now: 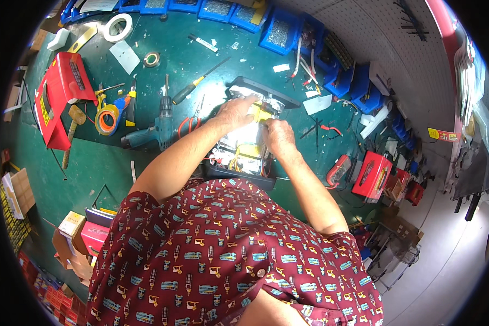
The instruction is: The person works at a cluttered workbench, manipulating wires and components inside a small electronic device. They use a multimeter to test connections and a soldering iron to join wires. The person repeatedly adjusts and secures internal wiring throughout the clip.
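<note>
An opened electronic device [239, 138] with black end panels and a glaring bright interior lies in front of me. Yellow wires [237, 162] show at its near end. Over its far part, my left hand [237, 113] has thumb and fingers around a yellow block-like part [262, 112]. My right hand [280, 137] is closed at the device's right edge, close to the same part; what its curled fingers pinch is hidden. Beyond my left hand stands the black far panel [271, 93], and the near panel [239, 176] is beside my shirt.
Left of the device lie a cordless drill [160, 127], red-handled scissors [189, 126], a screwdriver [193, 89], a hammer [75, 120] and tape rolls [107, 119]. Blue parts bins [280, 35] line the back. A red meter [339, 169] and a red box [371, 176] are at right.
</note>
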The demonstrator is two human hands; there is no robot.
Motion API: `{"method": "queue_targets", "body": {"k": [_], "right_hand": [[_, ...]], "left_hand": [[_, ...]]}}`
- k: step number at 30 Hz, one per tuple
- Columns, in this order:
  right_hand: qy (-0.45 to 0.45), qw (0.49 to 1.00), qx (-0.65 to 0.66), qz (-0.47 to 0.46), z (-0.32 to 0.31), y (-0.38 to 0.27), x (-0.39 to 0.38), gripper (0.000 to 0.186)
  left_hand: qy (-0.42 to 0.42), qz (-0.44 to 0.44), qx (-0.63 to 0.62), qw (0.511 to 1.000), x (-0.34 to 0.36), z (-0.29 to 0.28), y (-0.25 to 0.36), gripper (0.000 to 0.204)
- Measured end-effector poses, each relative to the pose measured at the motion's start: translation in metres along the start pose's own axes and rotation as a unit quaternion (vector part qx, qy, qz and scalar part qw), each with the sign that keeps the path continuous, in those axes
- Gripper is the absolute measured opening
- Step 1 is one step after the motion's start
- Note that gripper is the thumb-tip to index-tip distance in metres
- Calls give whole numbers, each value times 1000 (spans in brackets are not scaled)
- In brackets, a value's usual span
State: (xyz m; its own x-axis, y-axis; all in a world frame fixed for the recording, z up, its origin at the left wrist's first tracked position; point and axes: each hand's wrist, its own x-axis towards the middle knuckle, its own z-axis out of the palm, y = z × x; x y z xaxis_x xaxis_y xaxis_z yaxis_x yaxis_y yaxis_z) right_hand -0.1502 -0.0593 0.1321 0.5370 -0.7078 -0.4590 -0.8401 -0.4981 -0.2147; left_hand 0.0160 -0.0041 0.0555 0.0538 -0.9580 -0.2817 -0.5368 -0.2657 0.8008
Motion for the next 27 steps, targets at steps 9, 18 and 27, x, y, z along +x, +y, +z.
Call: {"method": "queue_targets", "body": {"k": [9, 18, 27], "right_hand": [[12, 957, 290, 28, 24, 35, 16, 14], [-19, 812, 554, 180, 19, 39, 13, 16], [90, 792, 573, 192, 48, 47, 4, 17]], "left_hand": [[61, 44, 18, 997, 2, 8, -10, 63], [26, 28, -12, 999, 0, 2, -4, 65], [-2, -2, -40, 999, 2, -1, -7, 64]]}}
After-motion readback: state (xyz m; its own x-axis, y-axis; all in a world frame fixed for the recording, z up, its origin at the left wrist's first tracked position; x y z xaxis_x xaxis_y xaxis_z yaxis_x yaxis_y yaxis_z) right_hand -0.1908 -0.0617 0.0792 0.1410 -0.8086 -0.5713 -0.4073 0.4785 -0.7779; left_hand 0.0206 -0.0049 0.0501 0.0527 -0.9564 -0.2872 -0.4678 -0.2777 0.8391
